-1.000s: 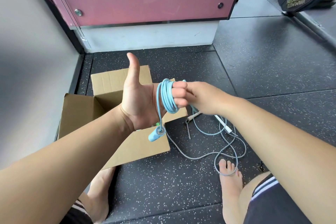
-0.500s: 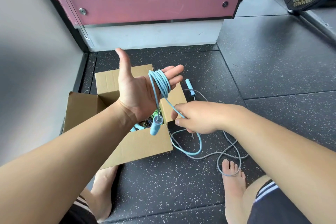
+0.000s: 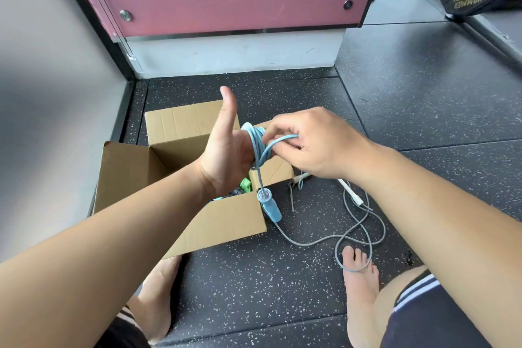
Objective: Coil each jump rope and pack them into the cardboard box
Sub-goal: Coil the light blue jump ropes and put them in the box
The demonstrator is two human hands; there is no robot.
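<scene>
The light blue jump rope [image 3: 255, 147] hangs in upright loops round the flat, thumb-up left hand [image 3: 226, 158], above the right edge of the open brown cardboard box [image 3: 226, 223]. The right hand [image 3: 308, 144] pinches the free strand just right of the coil. Half a second ago it was lower, by the box's front.
</scene>
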